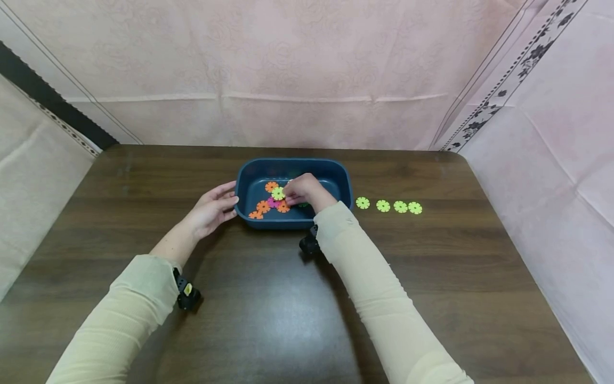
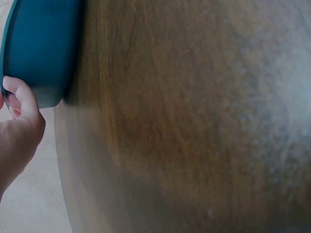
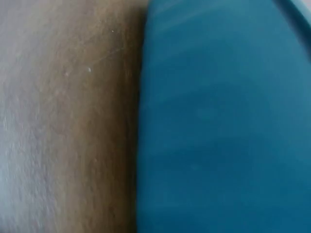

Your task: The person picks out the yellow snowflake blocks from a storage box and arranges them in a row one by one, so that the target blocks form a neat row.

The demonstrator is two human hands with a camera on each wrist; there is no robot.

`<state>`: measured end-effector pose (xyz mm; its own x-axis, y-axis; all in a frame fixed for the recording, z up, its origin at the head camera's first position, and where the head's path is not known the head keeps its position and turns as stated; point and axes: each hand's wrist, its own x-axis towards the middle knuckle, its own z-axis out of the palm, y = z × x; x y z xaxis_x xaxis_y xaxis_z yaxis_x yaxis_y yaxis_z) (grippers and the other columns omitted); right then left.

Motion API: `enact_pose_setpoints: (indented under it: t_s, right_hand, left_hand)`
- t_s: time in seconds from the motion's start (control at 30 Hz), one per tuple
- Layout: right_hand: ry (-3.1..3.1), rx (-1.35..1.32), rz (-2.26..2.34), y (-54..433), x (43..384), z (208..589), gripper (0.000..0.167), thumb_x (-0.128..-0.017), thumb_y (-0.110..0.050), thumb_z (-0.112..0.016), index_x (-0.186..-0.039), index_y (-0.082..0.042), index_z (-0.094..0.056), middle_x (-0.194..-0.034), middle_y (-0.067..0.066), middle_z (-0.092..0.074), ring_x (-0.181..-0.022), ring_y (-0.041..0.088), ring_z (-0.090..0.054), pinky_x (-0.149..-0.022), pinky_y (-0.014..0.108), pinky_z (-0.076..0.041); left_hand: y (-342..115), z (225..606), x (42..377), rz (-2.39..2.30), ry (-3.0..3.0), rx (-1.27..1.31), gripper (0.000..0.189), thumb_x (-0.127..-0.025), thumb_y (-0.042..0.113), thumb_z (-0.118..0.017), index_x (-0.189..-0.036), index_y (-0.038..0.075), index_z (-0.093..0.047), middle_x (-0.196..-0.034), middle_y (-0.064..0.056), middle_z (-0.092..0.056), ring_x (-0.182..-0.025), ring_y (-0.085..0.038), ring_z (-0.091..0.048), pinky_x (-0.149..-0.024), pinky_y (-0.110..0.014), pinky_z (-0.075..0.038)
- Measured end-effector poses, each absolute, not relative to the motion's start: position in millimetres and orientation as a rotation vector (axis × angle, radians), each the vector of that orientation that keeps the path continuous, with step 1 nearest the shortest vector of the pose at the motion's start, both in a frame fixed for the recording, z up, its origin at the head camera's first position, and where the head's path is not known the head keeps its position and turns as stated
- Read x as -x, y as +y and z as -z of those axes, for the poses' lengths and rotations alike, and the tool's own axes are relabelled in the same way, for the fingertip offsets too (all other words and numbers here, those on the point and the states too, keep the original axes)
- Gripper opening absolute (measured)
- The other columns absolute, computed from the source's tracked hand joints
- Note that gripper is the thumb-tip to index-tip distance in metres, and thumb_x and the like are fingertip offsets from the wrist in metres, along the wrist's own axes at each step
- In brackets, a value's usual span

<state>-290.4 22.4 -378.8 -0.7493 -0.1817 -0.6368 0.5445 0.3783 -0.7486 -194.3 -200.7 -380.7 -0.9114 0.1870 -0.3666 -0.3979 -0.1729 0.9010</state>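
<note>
Head view, and starting on the left: the person's left hand [image 1: 213, 208] is up against the end of the blue bin [image 1: 273, 225], fingers loosely extended, thumb set apart from them, tips touching the rim. The left wrist view backs it up, the thumb bent lightly at that edge.

Into the bin now, resting on the tabletop [image 1: 259, 298]: orange flower-shaped pieces [image 1: 263, 206] bunched toward the left, a magenta piece [image 1: 272, 203] in among them, a yellow-green piece [image 1: 277, 193] lying right by the other hand.

And here's that right hand [image 1: 307, 191], reaching down inside, fingers bent low, tips over the pieces! Whether it pinches one, nobody can tell; the knuckles cover it, and the right wrist view is filled by the bin's outer wall beside the tabletop. A bit of green [image 1: 303, 205] peeks out under the palm.

Finally, out to the right: four yellow-green flowers [image 1: 382, 206] in a row on the tabletop, the last two just beside each other.
</note>
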Motion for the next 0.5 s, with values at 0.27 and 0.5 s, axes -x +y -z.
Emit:
enact_pose_setpoints:
  t_s: [0.27,0.5]
  right_hand:
    - [1.939,-0.354,1.473,31.6,291.4,376.8,0.03,-0.087,-0.011,-0.066,-0.114,0.001,-0.062,-0.081,0.01,-0.063,-0.064,0.015,-0.064,-0.074,0.028,-0.056]
    - [1.926,-0.336,1.498,40.6,289.3,370.1,0.03,-0.087,-0.013,-0.066,-0.114,0.0,-0.063,-0.087,0.011,-0.065,-0.065,0.014,-0.064,-0.081,0.028,-0.054]
  left_hand:
    - [-200.3,382.4,195.7,-2.137,1.723,0.237,0.06,-0.097,0.011,-0.049,-0.15,0.011,-0.02,-0.105,0.003,-0.048,-0.084,-0.005,-0.056,-0.075,-0.017,-0.051]
    - [-201.1,382.0,195.3,-2.139,1.712,0.24,0.062,-0.096,0.01,-0.05,-0.15,0.012,-0.019,-0.106,0.003,-0.049,-0.085,-0.005,-0.056,-0.075,-0.017,-0.051]
